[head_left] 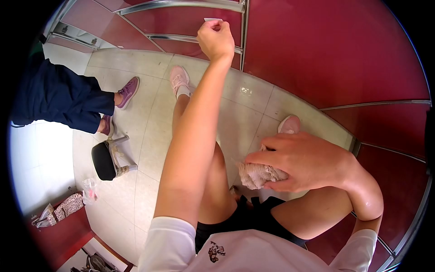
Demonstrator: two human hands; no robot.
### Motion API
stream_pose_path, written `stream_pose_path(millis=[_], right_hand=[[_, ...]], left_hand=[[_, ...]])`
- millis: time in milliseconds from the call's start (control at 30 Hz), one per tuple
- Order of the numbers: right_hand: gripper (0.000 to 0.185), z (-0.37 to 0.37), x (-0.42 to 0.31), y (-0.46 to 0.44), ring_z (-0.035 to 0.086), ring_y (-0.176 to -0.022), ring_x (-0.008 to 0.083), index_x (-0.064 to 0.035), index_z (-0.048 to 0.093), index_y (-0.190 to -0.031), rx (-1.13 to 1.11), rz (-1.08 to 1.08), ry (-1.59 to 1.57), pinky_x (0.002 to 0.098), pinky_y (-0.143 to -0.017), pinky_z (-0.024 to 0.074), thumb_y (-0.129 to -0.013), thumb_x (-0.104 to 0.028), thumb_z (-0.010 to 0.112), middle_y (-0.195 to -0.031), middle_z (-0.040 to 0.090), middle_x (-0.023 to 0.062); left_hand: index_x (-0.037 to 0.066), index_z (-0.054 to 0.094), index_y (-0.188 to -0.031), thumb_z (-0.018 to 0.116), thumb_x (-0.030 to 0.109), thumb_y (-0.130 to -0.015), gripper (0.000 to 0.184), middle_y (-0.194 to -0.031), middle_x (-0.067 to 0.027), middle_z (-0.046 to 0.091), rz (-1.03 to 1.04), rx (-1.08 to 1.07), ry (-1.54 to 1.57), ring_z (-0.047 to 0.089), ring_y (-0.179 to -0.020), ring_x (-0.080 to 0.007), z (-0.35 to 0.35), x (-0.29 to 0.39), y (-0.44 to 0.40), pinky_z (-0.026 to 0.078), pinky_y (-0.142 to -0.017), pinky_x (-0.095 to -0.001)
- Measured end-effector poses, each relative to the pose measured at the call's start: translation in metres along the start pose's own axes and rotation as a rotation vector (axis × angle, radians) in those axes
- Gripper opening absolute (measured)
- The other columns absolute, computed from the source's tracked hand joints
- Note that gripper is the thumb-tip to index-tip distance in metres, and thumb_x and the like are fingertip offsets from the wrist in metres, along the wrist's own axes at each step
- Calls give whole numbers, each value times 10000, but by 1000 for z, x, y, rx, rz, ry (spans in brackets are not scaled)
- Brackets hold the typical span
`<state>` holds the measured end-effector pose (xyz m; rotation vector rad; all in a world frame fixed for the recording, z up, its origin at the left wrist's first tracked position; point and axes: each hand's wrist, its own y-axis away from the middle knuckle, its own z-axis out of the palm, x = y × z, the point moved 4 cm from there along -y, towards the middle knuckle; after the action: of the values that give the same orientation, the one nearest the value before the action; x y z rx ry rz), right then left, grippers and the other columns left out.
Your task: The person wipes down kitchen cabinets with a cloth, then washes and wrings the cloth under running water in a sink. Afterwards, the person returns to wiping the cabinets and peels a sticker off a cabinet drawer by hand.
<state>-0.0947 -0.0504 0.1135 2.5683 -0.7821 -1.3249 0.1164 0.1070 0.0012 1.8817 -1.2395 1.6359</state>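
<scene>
My left hand (216,41) is raised in front of the red drawer fronts, its fingers closed in a pinch. A thin white piece (213,19) shows at the fingertips; its kind is not clear. My right hand (303,163) is closed around a crumpled, beige-brown cloth (260,176), held above my lap. Part of the cloth is hidden under the fingers and palm.
Glossy red cabinets (326,45) with metal trim (176,38) stand ahead and to the right. On the tiled floor (149,122) are a small black-topped stool (104,161) and a plastic bag (89,190). Another person in dark trousers (68,95) stands at left.
</scene>
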Motion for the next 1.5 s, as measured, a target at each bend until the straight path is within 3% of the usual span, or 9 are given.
stream_pose_path(millis=[167,400,467,767,867,1100,1300,1367,1500], right_hand=[[404,0,-2,2,614,-929,336,-92,575,-1186,-9,31,24,434,-788,484,-824,-239,678,-992,584,138],[344,3,-11,7,608,-924,337,-73,565,-1106,28,-47,-22,440,-775,478,-816,-213,687,-976,574,138],[484,7,-11,7,584,-821,262,-149,552,-1247,18,-61,83,389,-688,459,-809,-289,703,-953,560,89],[517,17,-8,19,582,-919,266,-157,515,-1288,-18,-10,85,400,-750,447,-826,-314,686,-998,558,93],[374,16,-9,22,594,-950,316,-90,536,-1179,18,-22,50,436,-737,476,-854,-228,658,-995,558,125],[384,17,-7,18,591,-962,312,-100,536,-1198,9,-14,54,443,-734,474,-859,-240,649,-1000,550,121],[410,16,-6,17,590,-962,313,-110,536,-1218,37,-31,40,446,-739,472,-844,-220,662,-978,553,121],[423,13,-6,16,594,-951,314,-115,540,-1225,-10,17,-7,444,-751,472,-836,-213,672,-967,555,121],[437,13,-4,15,599,-938,316,-118,544,-1235,-22,44,4,443,-761,472,-831,-215,679,-955,557,117]], left_hand=[[-12,692,-895,670,140,-808,176,-825,-126,707,-173,125,-49,682,-759,-264,4,-21,0,531,-743,-368],[16,681,-912,654,203,-839,203,-826,-130,708,109,77,-77,681,-754,-278,6,-2,15,518,-723,-392],[21,661,-907,640,194,-852,183,-834,-112,695,118,96,-77,662,-789,-300,8,-1,23,506,-724,-417],[53,694,-882,688,186,-829,144,-833,-110,716,81,197,-138,679,-748,-306,4,1,16,520,-715,-418],[27,654,-824,666,133,-835,107,-821,-110,686,102,210,-164,651,-761,-323,3,3,14,497,-695,-442],[35,663,-769,674,118,-769,84,-748,-108,686,103,181,-157,656,-716,-323,0,14,10,506,-672,-437],[29,671,-725,703,142,-716,118,-704,-103,687,7,163,-50,660,-655,-296,1,8,4,517,-660,-406],[-9,698,-838,717,138,-741,177,-782,-98,703,-168,86,60,668,-713,-208,5,0,2,526,-704,-340],[-30,686,-850,713,126,-749,188,-775,-98,687,-223,83,118,648,-697,-194,3,-2,6,521,-690,-329]])
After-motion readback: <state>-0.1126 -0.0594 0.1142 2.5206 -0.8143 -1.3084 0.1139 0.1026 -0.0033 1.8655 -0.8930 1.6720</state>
